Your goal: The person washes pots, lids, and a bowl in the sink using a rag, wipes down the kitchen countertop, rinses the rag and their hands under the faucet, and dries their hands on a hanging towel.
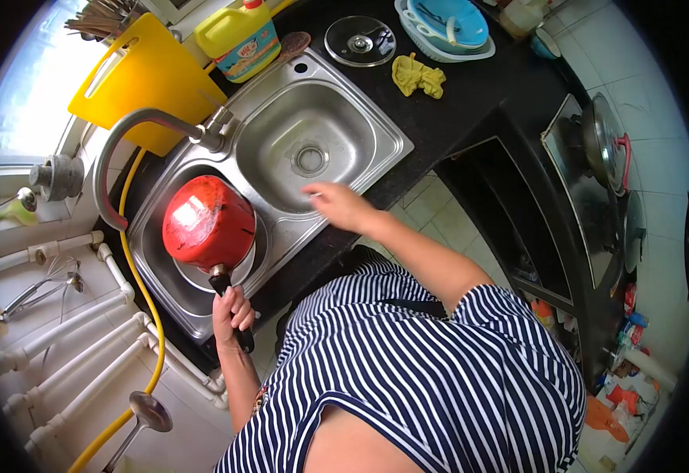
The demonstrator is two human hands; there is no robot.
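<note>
My left hand is wrapped round the black handle of a red saucepan. The saucepan is turned over above the left basin, its scuffed red outside facing me. Beneath it a round, shiny metal rim partly shows; the rest is hidden. Over the near edge of the right basin hovers my right hand, slightly blurred, its fingers loosely apart and no object visible in them. A curved grey faucet arches over the left basin.
Behind the sink stand a yellow cutting board and a yellow jug. A glass lid, a yellow cloth and blue basins lie on the black counter. A yellow hose and white pipes run left.
</note>
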